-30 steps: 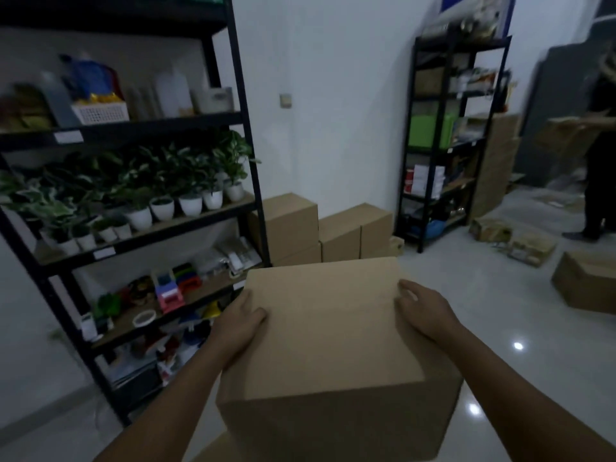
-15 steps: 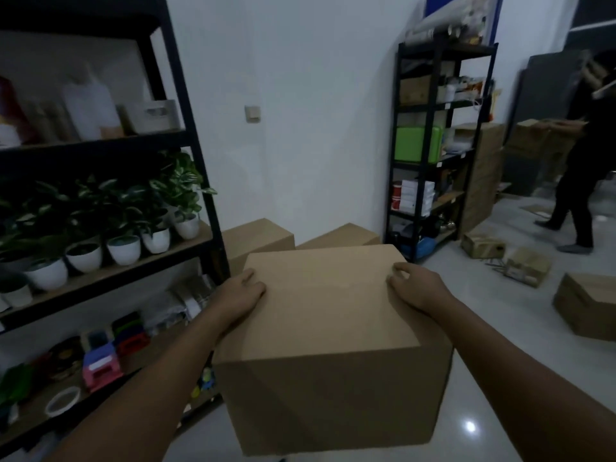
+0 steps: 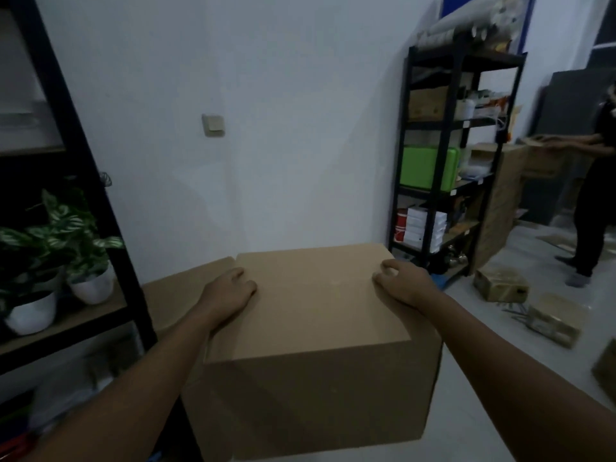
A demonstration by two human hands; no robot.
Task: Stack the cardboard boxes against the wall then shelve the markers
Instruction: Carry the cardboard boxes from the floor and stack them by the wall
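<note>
Both hands, left hand [image 3: 230, 290] and right hand [image 3: 405, 283], fingers clamped on carried cardboard box [image 3: 310, 348]; stacking against wall [image 3: 266, 128] unfinished; markers unshelved.

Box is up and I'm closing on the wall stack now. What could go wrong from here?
1. Both hands, left hand and right hand, press only the carried box's upper sides, nothing underneath; it could slip.
2. The box hides the floor ahead and most of the box against the wall, so it may land off-centre.
3. The left shelf post and potted plants sit close beside your left arm; a swing could clip them.
</note>
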